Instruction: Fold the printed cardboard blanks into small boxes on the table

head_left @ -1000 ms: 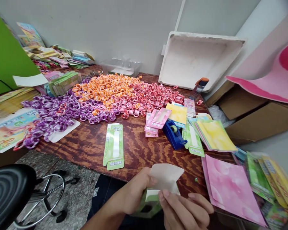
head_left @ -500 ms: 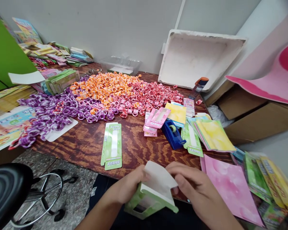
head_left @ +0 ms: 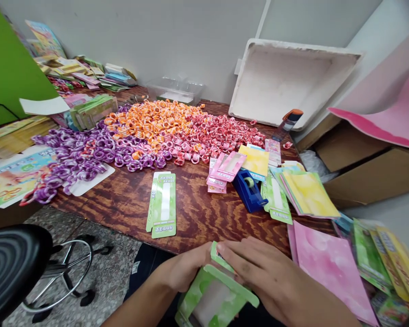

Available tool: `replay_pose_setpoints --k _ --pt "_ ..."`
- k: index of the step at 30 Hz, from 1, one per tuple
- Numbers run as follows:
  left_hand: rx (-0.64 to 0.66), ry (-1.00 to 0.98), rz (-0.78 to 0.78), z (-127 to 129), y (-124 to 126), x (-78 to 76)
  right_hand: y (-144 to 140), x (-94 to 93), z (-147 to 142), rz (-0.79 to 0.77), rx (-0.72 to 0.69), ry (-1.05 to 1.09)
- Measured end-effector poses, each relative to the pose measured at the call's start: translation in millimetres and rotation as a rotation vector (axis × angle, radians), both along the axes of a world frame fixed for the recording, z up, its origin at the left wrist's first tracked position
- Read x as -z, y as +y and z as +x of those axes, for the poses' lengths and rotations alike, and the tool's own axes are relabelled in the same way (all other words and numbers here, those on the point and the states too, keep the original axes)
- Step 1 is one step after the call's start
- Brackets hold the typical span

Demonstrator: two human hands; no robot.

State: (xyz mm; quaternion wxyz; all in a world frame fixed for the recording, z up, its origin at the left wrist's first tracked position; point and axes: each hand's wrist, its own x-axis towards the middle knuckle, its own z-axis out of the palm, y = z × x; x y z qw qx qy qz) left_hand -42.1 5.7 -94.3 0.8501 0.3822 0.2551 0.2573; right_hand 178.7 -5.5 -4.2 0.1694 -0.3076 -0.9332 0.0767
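While left hand (head_left: 189,269) holds windowed cardboard box (head_left: 223,295), right hand (head_left: 266,274) touches flap (head_left: 219,256).

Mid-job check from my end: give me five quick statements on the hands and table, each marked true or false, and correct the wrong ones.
1. Both the left hand and the right hand are on the green box. True.
2. The tape dispenser is red. False: the tape dispenser is blue.
3. A flat green carton lies on the table beyond the hands. True.
4. The white tray lies flat beneath the rings. False: the white tray is tipped up behind them, at the back right.
5. The purple rings are right of the red rings. False: the purple rings are left of the red rings.
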Motion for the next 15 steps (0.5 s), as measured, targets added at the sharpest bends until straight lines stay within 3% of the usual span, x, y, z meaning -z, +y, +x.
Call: replay_pose_setpoints --k 4,8,12,15 --pt "0.095 -0.089 -0.039 -0.1 -4.0 -7.5 -4.0 -4.3 4.5 -0.135 -0.023 0.007" --pt "0.18 0.003 0.039 -4.3 -4.3 -23.9 -13.9 1.8 7.5 -0.347 0.031 0.251" --pt "0.156 0.12 0.129 -5.3 -2.7 -36.3 -24.9 10.5 1.7 -0.498 0.197 0.396" --pt "0.204 0.101 0.186 -2.3 -0.4 -41.5 -30.3 15.0 -8.9 -0.752 0.403 0.44"
